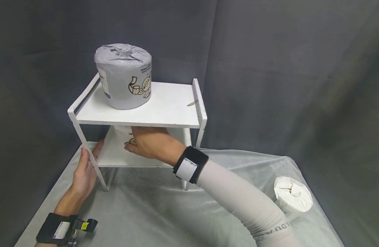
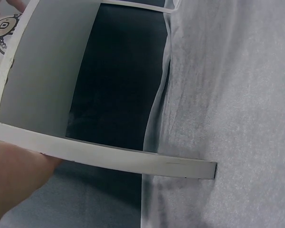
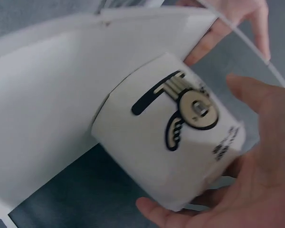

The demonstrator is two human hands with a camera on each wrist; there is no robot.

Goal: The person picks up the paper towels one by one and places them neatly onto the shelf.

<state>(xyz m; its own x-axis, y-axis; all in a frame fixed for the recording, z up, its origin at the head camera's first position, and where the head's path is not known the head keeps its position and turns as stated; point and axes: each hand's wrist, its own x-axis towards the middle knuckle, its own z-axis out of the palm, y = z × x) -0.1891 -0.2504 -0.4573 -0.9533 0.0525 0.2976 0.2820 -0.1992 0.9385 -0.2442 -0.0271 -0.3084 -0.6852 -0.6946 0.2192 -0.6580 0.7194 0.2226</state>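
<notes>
A white two-tier shelf (image 1: 171,103) stands against the dark backdrop. On its lower board sits a paper-wrapped toilet roll (image 3: 152,137) printed with a cartoon figure, mostly hidden beneath the upper board in the head view. My right hand (image 1: 150,142) reaches in from the front and grips this roll, thumb on one side and fingers round the other in the right wrist view. At the shelf's left side, my left hand (image 1: 86,173) holds the frame by its front leg, thumb outside and fingers behind it. Another wrapped toilet roll (image 1: 123,82) is upright on the upper board's left half.
A third wrapped toilet roll (image 1: 292,195) stands on the grey cloth (image 1: 140,212) at the far right. Raised side rails (image 1: 200,103) border the upper board. Dark grey fabric (image 1: 269,68) closes off the back and sides.
</notes>
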